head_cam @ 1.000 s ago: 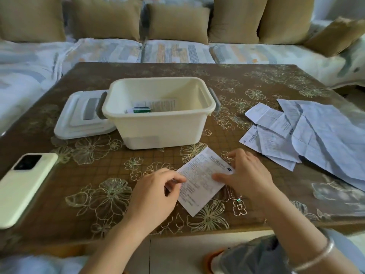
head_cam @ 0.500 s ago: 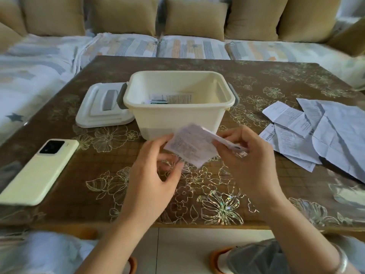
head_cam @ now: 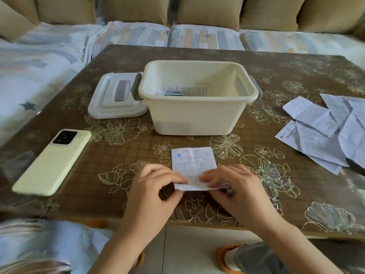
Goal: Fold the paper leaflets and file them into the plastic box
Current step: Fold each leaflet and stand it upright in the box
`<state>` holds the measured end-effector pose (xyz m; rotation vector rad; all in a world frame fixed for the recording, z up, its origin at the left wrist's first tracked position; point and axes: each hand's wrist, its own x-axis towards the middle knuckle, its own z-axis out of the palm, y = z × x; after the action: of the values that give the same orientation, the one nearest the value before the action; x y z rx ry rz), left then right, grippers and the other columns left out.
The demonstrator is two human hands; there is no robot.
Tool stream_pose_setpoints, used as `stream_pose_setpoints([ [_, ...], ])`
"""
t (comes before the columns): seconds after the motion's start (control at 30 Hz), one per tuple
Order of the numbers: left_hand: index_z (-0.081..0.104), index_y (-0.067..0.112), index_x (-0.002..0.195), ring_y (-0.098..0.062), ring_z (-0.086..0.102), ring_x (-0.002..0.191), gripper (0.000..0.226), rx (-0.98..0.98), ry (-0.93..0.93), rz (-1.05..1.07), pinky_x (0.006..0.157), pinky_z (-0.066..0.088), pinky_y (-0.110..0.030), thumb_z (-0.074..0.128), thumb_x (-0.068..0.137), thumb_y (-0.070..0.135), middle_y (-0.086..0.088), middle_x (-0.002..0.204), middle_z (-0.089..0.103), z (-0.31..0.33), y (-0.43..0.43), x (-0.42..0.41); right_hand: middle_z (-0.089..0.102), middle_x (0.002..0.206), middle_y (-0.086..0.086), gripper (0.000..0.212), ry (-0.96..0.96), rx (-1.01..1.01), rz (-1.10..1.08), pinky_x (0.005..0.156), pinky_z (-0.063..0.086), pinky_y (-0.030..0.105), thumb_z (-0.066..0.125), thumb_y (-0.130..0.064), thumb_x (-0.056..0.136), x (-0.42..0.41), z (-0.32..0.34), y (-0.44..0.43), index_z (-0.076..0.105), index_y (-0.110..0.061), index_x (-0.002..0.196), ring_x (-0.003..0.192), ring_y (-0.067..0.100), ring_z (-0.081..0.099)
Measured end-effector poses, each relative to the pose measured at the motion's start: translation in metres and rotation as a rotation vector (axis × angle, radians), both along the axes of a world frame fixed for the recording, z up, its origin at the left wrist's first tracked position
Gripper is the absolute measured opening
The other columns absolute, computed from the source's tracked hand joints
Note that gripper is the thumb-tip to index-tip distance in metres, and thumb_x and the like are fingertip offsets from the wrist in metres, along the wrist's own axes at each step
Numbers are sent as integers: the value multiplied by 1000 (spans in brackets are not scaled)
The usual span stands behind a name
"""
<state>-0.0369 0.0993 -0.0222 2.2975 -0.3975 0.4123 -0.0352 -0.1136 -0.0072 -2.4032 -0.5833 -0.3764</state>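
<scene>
A small white printed leaflet (head_cam: 193, 162) lies flat on the table in front of the cream plastic box (head_cam: 197, 113). My left hand (head_cam: 156, 186) pinches its near left corner, and my right hand (head_cam: 235, 186) pinches its near right edge, which curls up off the table. The box stands open with some folded leaflets (head_cam: 185, 89) on its bottom. A pile of unfolded leaflets (head_cam: 325, 131) lies at the right side of the table.
The box's white lid (head_cam: 116, 97) lies just left of the box. A pale yellow phone (head_cam: 53, 161) rests camera side up at the left. A sofa with tan cushions (head_cam: 205, 10) runs behind the floral-patterned table (head_cam: 276, 194).
The leaflet was lifted off the table in both hands, turned, and now lies flat and straight in front of the box, with both hands at its near edge.
</scene>
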Motion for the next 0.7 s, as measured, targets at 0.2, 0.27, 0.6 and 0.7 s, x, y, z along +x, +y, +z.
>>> stream_pose_setpoints([
  [0.2, 74, 21, 85, -9, 59, 73, 36, 4, -3, 81, 62, 52, -37, 53, 84, 50, 14, 78, 63, 3, -7, 9, 69, 93, -26, 23, 184, 255, -128, 69, 48, 10, 73, -33, 79, 3, 5, 4, 61, -28, 98, 87, -7, 64],
  [0.27, 73, 19, 83, -11, 57, 71, 33, 38, -24, 129, 59, 51, -37, 57, 84, 48, 13, 75, 62, 5, -10, 14, 69, 97, -25, 27, 240, 309, -175, 70, 47, 6, 74, -31, 80, 8, 3, 7, 59, -26, 102, 90, -11, 63],
  [0.6, 67, 22, 83, -13, 49, 68, 13, 168, -80, 216, 63, 39, -31, 69, 78, 34, 18, 64, 53, 0, -17, 22, 53, 96, -21, 65, 27, -26, -308, 73, 43, 21, 65, -40, 77, 15, -9, 16, 46, -16, 134, 91, 8, 50],
  [0.7, 66, 23, 99, -11, 49, 71, 24, 161, -71, 229, 69, 38, -28, 72, 78, 32, 19, 68, 53, -3, -18, 21, 58, 107, -9, 72, 37, -45, -318, 79, 44, 24, 65, -42, 77, 15, -12, 15, 42, -14, 139, 94, 10, 50],
])
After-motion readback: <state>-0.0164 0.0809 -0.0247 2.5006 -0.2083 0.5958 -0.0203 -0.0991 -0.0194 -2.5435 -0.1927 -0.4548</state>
